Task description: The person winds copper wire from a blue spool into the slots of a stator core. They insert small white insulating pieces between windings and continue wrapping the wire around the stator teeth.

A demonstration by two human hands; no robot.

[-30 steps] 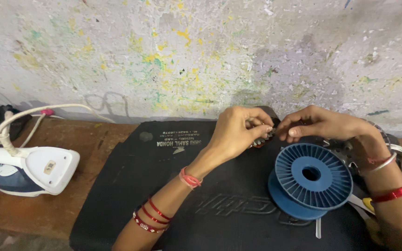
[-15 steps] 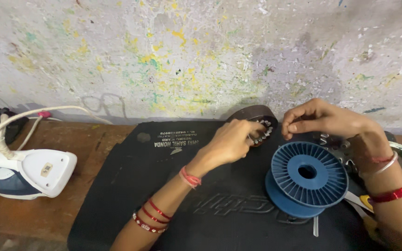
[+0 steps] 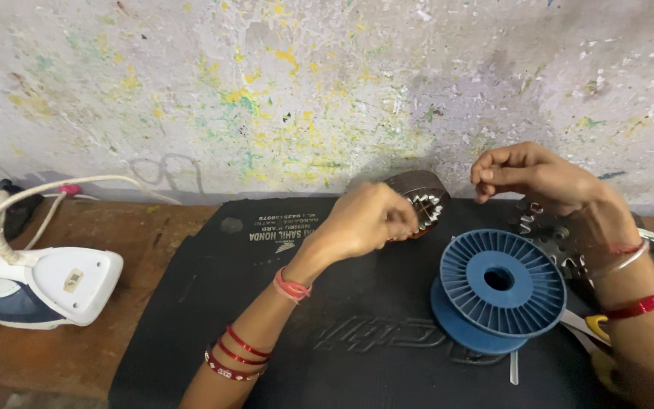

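On one black mat [image 3: 191,303], left hand [image 3: 365,221] grips one stator [image 3: 421,201]; right hand [image 3: 531,176] pinched.

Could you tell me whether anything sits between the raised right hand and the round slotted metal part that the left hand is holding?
Nothing visible does. The right hand is beside the metal part held by the left hand; the blue spool lies nearer the camera.

Likely small workshop: paint-flecked wall [image 3: 304,91], wooden bench [image 3: 145,250], blue spool [image 3: 502,282].
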